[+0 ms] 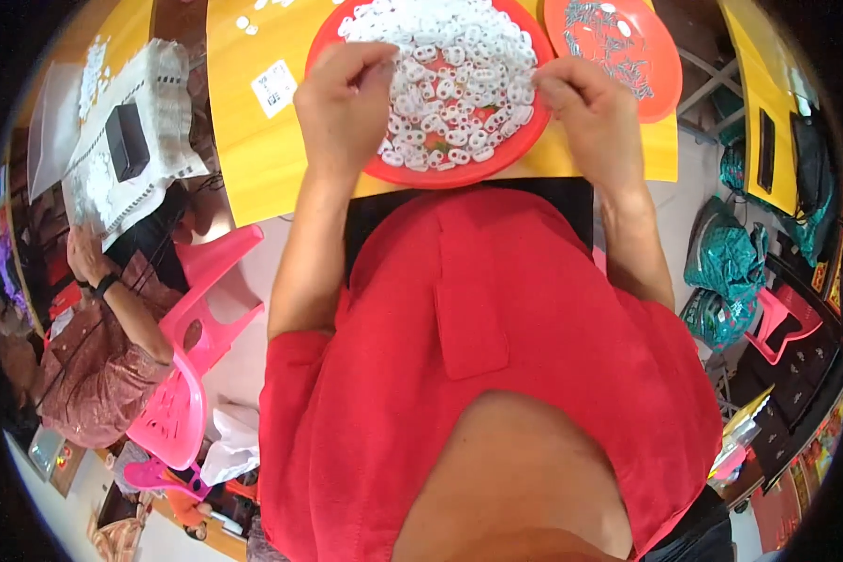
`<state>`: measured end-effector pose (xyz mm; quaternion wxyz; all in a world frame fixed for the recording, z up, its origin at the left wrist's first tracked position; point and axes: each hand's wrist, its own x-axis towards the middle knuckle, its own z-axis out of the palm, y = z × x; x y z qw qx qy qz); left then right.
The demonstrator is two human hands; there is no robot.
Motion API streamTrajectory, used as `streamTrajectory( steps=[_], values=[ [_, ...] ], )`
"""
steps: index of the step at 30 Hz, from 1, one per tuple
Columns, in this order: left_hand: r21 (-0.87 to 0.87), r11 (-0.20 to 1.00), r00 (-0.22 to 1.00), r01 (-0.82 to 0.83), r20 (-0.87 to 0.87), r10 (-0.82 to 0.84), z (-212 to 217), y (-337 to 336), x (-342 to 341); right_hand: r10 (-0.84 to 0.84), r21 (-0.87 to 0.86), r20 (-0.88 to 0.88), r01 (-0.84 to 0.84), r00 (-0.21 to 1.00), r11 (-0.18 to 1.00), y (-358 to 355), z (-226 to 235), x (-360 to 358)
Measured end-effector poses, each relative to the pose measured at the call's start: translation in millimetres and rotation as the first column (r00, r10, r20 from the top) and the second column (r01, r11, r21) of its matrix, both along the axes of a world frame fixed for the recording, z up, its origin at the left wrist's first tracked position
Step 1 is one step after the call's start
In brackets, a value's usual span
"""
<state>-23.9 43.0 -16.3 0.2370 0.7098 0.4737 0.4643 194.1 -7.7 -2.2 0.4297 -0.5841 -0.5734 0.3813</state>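
Observation:
A round red plate (421,178) heaped with small white plastic pieces (445,98), each with two holes, lies in front of me on a yellow table (239,140). Over the plate's left rim, my left hand (345,112) is closed, thumb and forefinger pinched together. My right hand (595,122) is at the right rim, its fingertips also pressed together. Whatever either pinch holds is too small or hidden to make out. Beyond my right hand sits a second red plate (660,51) with many small metal pins or screws (635,77) on it.
A white printed label (273,89) and a few loose white bits (244,22) lie on the table. To the left, a co-worker's hand (86,255) is near a fringed white cloth (164,117) with a black box (126,141). Pink chair (192,379) left; teal bags (726,248) right.

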Motion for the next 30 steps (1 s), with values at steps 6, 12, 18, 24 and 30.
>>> streamTrajectory(
  steps=[6,12,18,24,30],
  values=[
    [0.206,0.974,0.945,0.092,-0.327,-0.020,-15.2,30.4,-16.2,-0.052,-0.046,-0.066,0.049,0.996,0.998,-9.5,-2.2,12.7],
    [0.258,0.958,0.917,0.123,-0.400,-0.010,-11.6,21.7,2.6,-0.059,-0.060,-0.071,0.054,0.996,0.997,-9.9,-5.9,19.6],
    [0.085,0.944,0.798,0.319,-0.561,-0.219,-23.5,24.2,25.0,0.021,-0.040,-0.082,-0.025,0.996,0.999,-10.4,-3.3,16.5],
    [-0.013,0.948,0.711,0.317,-0.659,-0.247,-25.0,28.5,30.7,0.059,-0.048,-0.092,-0.064,0.994,0.997,-12.4,-4.6,14.4],
    [-0.013,0.942,0.721,0.335,-0.640,-0.266,-25.2,27.2,30.2,0.079,-0.067,-0.037,-0.082,0.996,0.994,-11.9,-4.6,8.4]
  ],
)
